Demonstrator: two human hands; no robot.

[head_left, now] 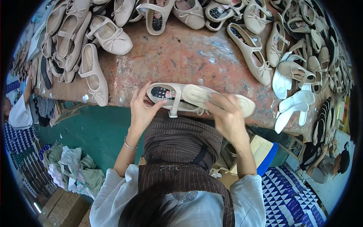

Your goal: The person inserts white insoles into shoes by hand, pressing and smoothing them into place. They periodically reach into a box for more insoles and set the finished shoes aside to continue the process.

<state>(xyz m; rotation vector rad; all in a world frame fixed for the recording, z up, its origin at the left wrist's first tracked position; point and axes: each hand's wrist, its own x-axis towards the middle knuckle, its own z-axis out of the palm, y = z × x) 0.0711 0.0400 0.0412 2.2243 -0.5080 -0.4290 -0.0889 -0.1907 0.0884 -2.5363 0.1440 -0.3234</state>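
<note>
A beige flat shoe [177, 99] with a strap and bow lies sideways at the table's near edge, its dark dotted inside showing. My left hand [142, 109] grips its heel end, the thumb on the near side and the fingers on the far side. Above the shoe's front half is a pale cream insole [194, 96], which partly hides the shoe. The insole's middle passes under the fingers of my right hand [228, 115], which are slightly blurred by motion and appear closed on it.
Finished-looking beige shoes [109, 38] crowd the back and left of the worn reddish table [159, 56]. More shoes [251, 55] stand at the right, near several white insoles [291, 113]. Crumpled cloth [75, 162] lies on the left below. Another person [327, 162] sits at far right.
</note>
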